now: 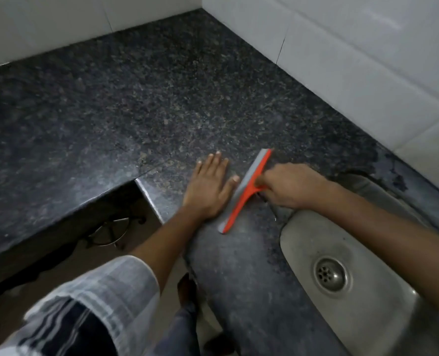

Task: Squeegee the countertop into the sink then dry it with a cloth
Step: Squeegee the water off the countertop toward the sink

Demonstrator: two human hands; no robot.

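The right hand (287, 186) was wrapped tight around the squeegee (246, 191). Its long blade ran away from the person, and the sink (303, 242) lay just right. The left hand (209, 187) lay flat and open.

The scene was dim and a little soft. Pale glare lay on the countertop (141, 104), the near sleeve (89, 304) was blurred, and the edges bent outward.

The right hand (287, 186) grips an orange-framed grey-bladed squeegee (244, 191) on the speckled dark granite countertop (136, 104); the left hand (210, 186) lies flat beside it.
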